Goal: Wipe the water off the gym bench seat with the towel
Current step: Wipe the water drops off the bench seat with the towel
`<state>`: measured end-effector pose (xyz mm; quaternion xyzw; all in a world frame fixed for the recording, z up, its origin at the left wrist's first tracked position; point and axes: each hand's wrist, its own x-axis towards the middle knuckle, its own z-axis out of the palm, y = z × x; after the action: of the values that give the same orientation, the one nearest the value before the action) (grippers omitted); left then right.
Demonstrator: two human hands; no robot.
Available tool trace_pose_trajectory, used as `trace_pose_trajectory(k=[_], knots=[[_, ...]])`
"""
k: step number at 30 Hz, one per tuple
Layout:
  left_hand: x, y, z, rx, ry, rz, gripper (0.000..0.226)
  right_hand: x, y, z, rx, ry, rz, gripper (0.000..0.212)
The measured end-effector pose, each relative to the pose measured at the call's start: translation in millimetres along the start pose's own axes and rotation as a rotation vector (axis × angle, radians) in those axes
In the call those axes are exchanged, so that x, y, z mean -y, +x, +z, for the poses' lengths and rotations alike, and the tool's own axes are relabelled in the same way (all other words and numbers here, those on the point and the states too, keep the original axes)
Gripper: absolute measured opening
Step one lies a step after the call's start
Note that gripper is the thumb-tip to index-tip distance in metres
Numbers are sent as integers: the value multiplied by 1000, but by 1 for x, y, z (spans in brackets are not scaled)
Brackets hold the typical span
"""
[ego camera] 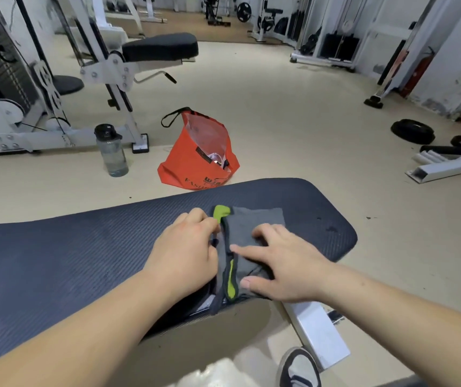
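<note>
A dark ribbed bench seat [70,261] stretches across the lower half of the head view. On its right part lies a folded grey towel [254,222] with lime-green trim. My left hand [187,255] has curled fingers pinching the towel's left edge near the green tab. My right hand [282,263] lies flat on the towel with fingers spread, thumb at its near edge. A few dark water drops [331,229] sit on the seat near its right end.
An orange bag [195,160] stands open on the floor just beyond the bench, a clear water bottle [111,150] to its left. White weight machines [56,79] fill the left. Weight plates [412,131] lie at far right. My shoe [299,368] is below the bench.
</note>
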<state>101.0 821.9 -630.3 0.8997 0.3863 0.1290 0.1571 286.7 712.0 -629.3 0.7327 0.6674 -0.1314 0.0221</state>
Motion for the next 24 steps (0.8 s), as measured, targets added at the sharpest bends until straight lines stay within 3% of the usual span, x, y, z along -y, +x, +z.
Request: trace_pose_trajectory(k=[3,7,9,11,15,17,24], knots=[[-15,0,5,12,-35,21,34,-25,0,-2,-85,47,86,61],[-35,-4,10,16,-76,66,38,-96,3,0,-131,54,490,64],[-40,-7,11,13,-77,76,37,-109,0,2,-114,77,602,68],[-43,-8,12,16,-68,82,36,-93,-4,0,-67,48,578,71],[-42,-7,17,43,-38,76,35,-41,-16,1,-22,-45,320,73],[-41,-6,20,54,-32,73,33,-43,-18,-2,-27,-18,277,71],[-43,-5,25,77,-62,63,36,-112,0,1,-89,118,674,65]])
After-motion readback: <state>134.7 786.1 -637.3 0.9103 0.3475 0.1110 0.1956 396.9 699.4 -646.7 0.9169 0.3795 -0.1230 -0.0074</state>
